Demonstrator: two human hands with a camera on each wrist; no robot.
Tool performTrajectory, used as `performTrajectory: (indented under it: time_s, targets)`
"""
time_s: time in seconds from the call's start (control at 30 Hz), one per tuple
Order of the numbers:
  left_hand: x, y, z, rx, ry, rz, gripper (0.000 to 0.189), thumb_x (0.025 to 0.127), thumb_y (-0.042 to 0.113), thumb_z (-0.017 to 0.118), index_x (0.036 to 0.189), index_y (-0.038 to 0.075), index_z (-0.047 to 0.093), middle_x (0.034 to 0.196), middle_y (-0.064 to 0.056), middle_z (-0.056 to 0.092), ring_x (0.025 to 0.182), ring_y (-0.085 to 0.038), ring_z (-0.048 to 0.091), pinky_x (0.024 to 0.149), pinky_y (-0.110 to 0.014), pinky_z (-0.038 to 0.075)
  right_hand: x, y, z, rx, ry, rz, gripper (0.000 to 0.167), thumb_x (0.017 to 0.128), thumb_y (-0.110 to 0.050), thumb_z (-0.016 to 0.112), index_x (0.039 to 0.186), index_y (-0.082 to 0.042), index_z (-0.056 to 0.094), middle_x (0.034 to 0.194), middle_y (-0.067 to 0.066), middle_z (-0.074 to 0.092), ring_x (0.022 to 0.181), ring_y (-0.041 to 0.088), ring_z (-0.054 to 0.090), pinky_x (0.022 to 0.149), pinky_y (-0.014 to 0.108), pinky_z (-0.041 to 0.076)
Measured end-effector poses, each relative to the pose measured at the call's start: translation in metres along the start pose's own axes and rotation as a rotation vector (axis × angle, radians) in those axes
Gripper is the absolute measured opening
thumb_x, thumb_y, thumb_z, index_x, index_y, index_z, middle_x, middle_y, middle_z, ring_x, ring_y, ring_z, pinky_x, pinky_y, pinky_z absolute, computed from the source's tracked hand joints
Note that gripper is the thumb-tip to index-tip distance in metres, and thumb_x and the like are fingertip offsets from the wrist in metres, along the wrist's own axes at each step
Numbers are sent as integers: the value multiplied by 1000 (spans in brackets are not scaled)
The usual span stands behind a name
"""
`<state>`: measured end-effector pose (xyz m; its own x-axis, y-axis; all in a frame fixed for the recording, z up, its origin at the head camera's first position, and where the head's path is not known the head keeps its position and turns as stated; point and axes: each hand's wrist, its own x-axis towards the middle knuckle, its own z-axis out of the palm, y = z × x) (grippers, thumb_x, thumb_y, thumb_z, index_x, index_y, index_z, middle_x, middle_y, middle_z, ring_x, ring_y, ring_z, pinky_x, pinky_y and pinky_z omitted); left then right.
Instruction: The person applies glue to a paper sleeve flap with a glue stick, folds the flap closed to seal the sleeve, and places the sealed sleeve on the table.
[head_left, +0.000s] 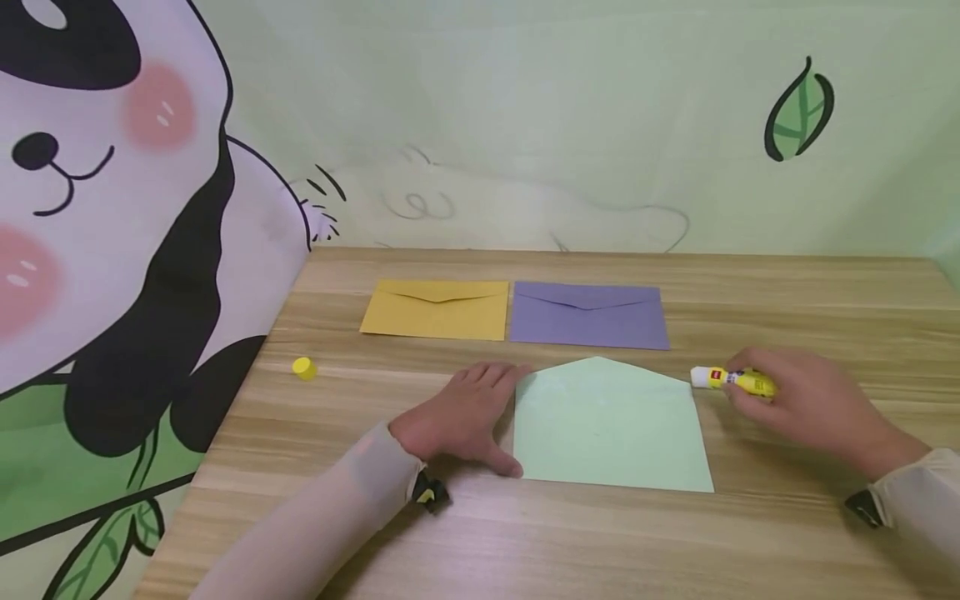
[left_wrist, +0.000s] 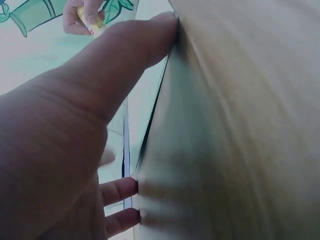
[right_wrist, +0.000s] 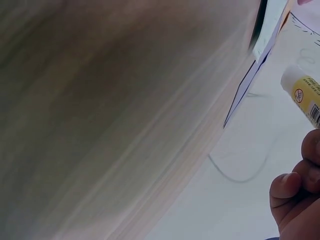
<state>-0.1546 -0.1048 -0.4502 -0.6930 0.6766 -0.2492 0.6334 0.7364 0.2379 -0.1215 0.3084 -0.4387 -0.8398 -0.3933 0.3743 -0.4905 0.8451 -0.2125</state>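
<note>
A pale green envelope (head_left: 611, 429) lies on the table with its pointed flap spread out on the far side. At its left edge, my left hand (head_left: 465, 417) rests with the fingers spread, the thumb near the lower corner. My right hand (head_left: 817, 408) grips a yellow glue stick (head_left: 750, 382) just off the envelope's upper right corner. The glue stick's uncapped white end points left toward the envelope. In the right wrist view, the glue stick (right_wrist: 305, 92) shows above the curled fingers (right_wrist: 286, 186).
Beyond the green envelope lie a yellow envelope (head_left: 442, 315) and a purple envelope (head_left: 588, 321), side by side with flaps folded down. A yellow cap (head_left: 303, 368) sits at the left of the wooden table (head_left: 562, 550). Behind stands a printed panda backdrop (head_left: 525, 100).
</note>
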Motion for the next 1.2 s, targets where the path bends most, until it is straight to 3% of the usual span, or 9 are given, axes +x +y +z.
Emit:
performTrajectory:
  time_s: [0.17,0.37,0.6,1.2]
  targets:
    - [4,-1,0,11,-9,19,126,66,70,80,162,22,13,161,-5,27,146,-33,26,116,-56,26,-1,1,1,7,14,-12,25,73,-20,79,95,-22,68,72,-13,60,59,0,40,48,24,34]
    - [4,-1,-5,21,-45,8,124,66,68,81,160,17,19,162,-2,29,147,-33,27,118,-57,23,-3,1,2,-17,27,-65,30,69,-20,82,96,-20,69,77,-10,65,61,0,45,50,25,39]
    - [2,-4,-6,24,-37,10,124,66,69,81,160,17,18,160,-2,31,147,-31,28,116,-55,26,-2,-1,1,-4,68,-113,29,69,-20,81,96,-19,69,75,-9,64,60,0,45,49,25,40]
    - [-2,-6,-5,-24,-3,12,119,69,63,83,158,12,23,158,-6,34,146,-28,29,117,-53,25,-2,-5,0,15,78,-108,28,67,-17,81,93,-18,70,79,-8,68,63,2,51,53,28,45]
